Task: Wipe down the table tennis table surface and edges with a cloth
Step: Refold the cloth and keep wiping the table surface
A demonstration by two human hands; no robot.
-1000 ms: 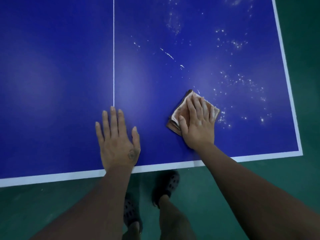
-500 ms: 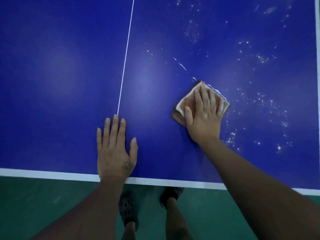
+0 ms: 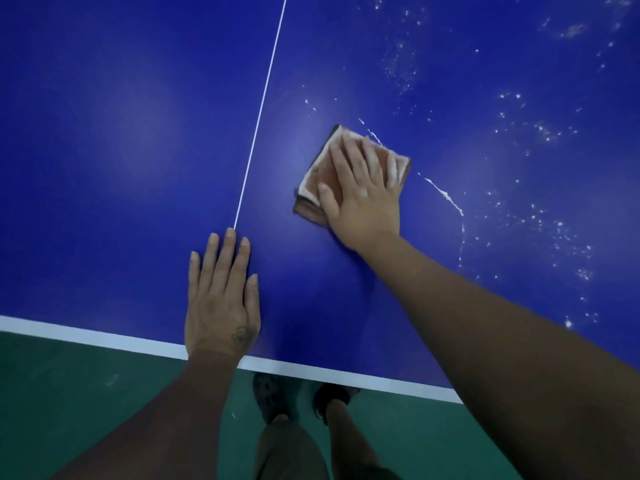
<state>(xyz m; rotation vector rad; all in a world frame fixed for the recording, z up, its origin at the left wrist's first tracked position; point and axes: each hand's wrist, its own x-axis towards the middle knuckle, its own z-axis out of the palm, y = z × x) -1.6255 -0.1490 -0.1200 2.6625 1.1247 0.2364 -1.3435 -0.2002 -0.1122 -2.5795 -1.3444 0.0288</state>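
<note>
Your right hand (image 3: 360, 199) lies flat on the folded cloth (image 3: 317, 174), fingers straight and slightly spread, thumb out to the side, pressing it onto the blue table (image 3: 104, 133) without curling round it. The cloth is brownish with a pale border, and its corners poke out past your fingertips and beyond your thumb. Your left hand (image 3: 221, 299) rests palm down on the bare table, nearer to you than the right one, fingers straight and close together, holding nothing. Its wrist crosses the white edge band (image 3: 86, 336), and its middle fingertip touches the near end of the thin white centre line (image 3: 263, 105), which runs away from you between the two hands. Just right of the cloth a thin white streak (image 3: 446, 195) curves across the surface, and farther right and beyond your right hand white specks (image 3: 540, 216) are scattered widely. Left of your left hand the blue looks clean. Below the edge band, between your forearms, you can see green floor (image 3: 69, 393) and your two dark shoes (image 3: 268, 396).
</note>
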